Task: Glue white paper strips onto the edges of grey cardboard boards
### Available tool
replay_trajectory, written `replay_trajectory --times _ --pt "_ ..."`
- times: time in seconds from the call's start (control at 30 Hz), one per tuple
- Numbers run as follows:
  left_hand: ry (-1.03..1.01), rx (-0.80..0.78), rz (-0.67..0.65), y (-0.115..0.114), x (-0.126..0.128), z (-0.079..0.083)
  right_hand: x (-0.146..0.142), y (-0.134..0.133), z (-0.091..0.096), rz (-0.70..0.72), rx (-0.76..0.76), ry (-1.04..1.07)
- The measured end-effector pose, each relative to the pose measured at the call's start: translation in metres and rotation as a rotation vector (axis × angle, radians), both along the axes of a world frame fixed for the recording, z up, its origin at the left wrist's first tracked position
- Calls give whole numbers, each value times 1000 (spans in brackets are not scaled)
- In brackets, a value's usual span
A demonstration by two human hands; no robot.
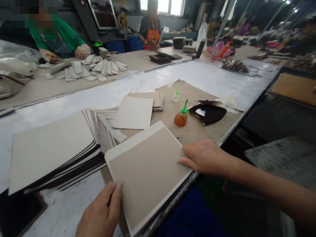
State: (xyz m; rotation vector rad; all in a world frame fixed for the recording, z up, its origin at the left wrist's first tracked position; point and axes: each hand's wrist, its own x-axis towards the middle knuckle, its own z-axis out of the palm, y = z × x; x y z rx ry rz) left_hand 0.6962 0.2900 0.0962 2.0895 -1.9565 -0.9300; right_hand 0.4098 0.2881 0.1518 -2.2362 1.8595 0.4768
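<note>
A tan cardboard panel (pixel 145 171) with a lighter border lies flat at the near edge of the worktable (pixel 74 98). My left hand (pixel 101 214) presses on its near left corner with thumb and fingers. My right hand (pixel 204 157) rests flat on its right edge, fingers pointing left. Just left of the panel, a fanned stack of pale sheets with dark edges (pixel 56 151) spreads out. A single pale sheet (pixel 133 112) lies behind the panel.
An orange glue bottle with a green nozzle (pixel 181 117) and a small clear bottle (pixel 176 95) stand behind the panel, beside a black fabric piece (pixel 208 113). Other people work at the far side, near scattered white cut pieces (pixel 91 69). The table drops off at right.
</note>
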Motion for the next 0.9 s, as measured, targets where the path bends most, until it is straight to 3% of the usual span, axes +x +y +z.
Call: replay_trajectory --times 0.1,0.3,0.9 --pt "-94 35 -69 -2 -2 8 0 -1 -5 10 3 46" --pt "-149 -15 -48 0 -11 14 1 -2 -7 11 28 101" --pt "-31 -48 -58 2 -8 15 -5 -1 -18 20 -2 116"
